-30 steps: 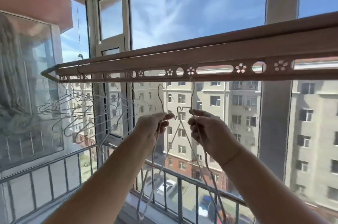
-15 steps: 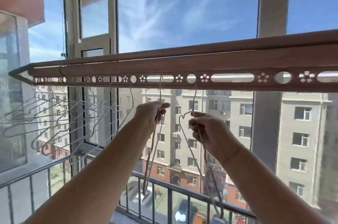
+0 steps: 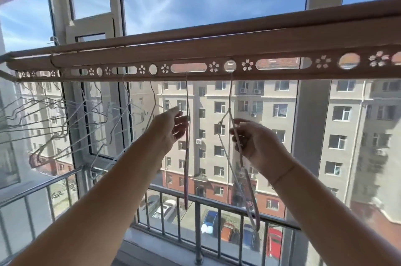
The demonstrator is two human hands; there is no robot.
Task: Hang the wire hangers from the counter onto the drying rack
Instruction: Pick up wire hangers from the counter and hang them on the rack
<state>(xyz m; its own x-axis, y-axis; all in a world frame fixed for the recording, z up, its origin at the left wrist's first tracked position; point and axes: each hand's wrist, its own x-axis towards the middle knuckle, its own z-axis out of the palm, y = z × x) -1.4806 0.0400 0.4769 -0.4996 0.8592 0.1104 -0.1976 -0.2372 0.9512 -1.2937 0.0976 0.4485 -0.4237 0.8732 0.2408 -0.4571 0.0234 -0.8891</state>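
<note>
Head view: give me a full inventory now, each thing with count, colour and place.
drying rack: one, pinkish-beige, across the upper frame
left hanger: one, pink wire, hooked in a rack slot
right hanger: one, pale wire, hooked in a round rack hole
white hangers: several, on the rack's left end
railing: one, grey, below
cars: several, mixed colours, street below
left hand: open, beside left hanger
right hand: grip on right hanger
</note>
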